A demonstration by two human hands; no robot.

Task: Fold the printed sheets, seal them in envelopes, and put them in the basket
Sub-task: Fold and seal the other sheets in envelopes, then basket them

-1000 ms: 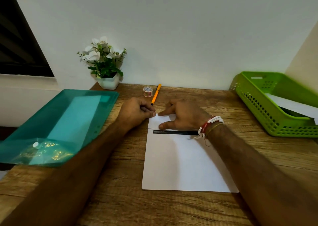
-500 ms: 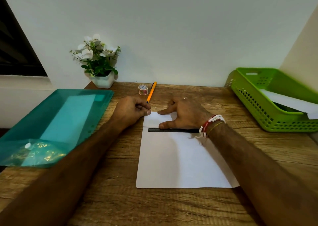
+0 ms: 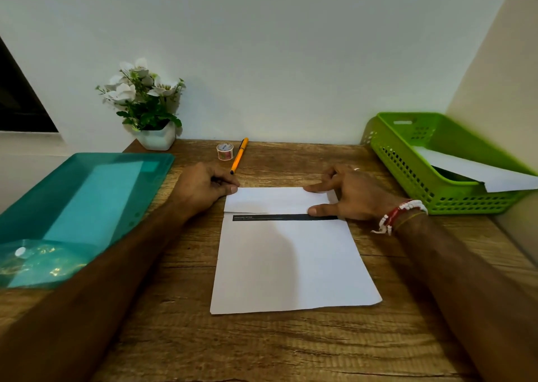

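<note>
The left hand [image 3: 208,188], curled, pinches the sheet [image 3: 291,265] corner; the right hand [image 3: 349,195] presses it flat. Pen [image 3: 239,156] and tape [image 3: 225,151] at twelve o'clock, basket [image 3: 407,172] at two, folder [image 3: 87,201] at nine.

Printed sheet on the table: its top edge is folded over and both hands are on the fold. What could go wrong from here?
1. Only the far end of the printed sheet is held, by the left grip and right grip; its near part lies free, so it may pivot and the crease may come out skewed.
2. The pen lies just beyond the left grip; a nudge could perhaps roll it.
</note>
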